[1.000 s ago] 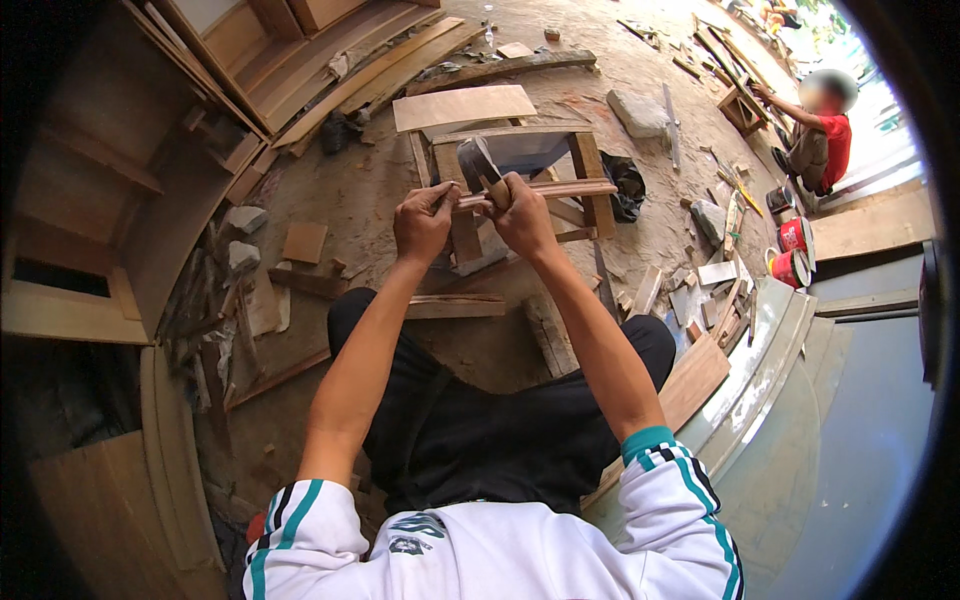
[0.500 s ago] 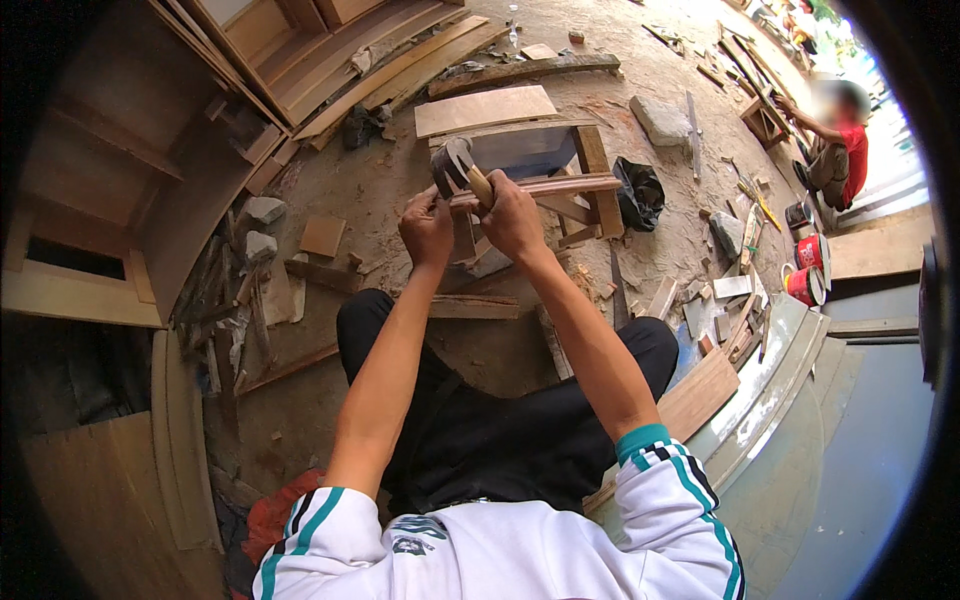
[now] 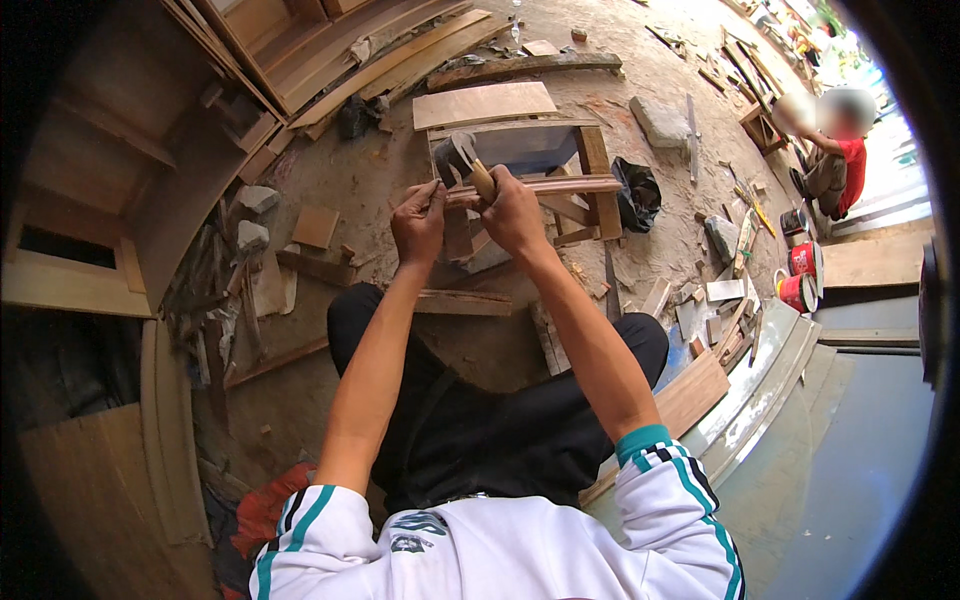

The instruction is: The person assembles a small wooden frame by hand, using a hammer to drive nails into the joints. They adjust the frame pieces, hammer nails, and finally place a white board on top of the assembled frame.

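Note:
My right hand (image 3: pixel 514 212) is wrapped round the wooden handle of a hammer (image 3: pixel 457 151), close under its dark metal head. The head sits just above the left end of a long reddish wood strip (image 3: pixel 580 185). At that same end, my left hand (image 3: pixel 417 224) is closed, thumb and fingertips pinched together beside the hammer head; whatever is between them is too small to tell. The strip lies across a rough wooden frame (image 3: pixel 594 160) between my knees and a pale board (image 3: pixel 486 105).
Scrap wood lies to the left and right. A black plastic bag (image 3: pixel 637 194) rests beside the frame, near a stone block (image 3: pixel 659 121). Red cans (image 3: pixel 798 291) stand at the right. A wooden cabinet (image 3: pixel 200 200) fills the left. Far right, a person in red (image 3: pixel 852 168) crouches.
The hammer head has shifted slightly, and my left fingers have eased a little to the left. Both hands stay at the strip's left end. The person at far right has an arm raised higher.

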The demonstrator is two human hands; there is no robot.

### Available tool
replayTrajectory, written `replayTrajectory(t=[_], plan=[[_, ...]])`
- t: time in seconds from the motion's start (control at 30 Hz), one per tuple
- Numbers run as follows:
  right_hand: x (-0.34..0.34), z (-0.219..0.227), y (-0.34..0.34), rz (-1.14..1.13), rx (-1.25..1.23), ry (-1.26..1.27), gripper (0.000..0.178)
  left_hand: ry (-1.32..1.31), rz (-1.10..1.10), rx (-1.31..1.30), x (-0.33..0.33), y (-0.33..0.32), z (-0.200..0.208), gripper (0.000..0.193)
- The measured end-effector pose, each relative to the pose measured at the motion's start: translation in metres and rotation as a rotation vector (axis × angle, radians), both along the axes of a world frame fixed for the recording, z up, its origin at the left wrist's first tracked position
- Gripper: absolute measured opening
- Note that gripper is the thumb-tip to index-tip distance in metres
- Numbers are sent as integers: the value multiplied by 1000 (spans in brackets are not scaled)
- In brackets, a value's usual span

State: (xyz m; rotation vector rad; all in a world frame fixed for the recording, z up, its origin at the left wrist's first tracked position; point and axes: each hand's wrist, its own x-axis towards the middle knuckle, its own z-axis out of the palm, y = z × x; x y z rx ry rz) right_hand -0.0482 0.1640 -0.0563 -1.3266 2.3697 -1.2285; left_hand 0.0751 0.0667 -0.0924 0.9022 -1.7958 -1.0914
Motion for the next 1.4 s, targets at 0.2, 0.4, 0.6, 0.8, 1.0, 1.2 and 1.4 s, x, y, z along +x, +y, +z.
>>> replayTrajectory(t=[0.2, 0.4, 0.6, 0.8, 1.0, 1.2, 1.4], plan=[[4, 2, -1, -9, -16, 10, 33, -53, 5, -128, 4, -6, -5, 27], [-1, 3, -4, 15, 13, -99, 27, -29, 0, -330, 3, -12, -11, 22], [-7, 4, 5, -24, 29, -271, 29, -17, -68, -467, 4, -14, -11, 17], [-2, 16, 13, -53, 30, -259, 34, 3, -132, -408, -1, -12, -14, 19], [4, 20, 26, -61, 14, -362, 35, -1, -147, -441, -2, -14, -5, 21], [26, 66, 44, -24, 6, -475, 32, 3, -161, -389, -1, -13, -13, 19], [29, 73, 48, 28, 150, -299, 35, 22, -161, -416, -1, -13, -9, 19]])
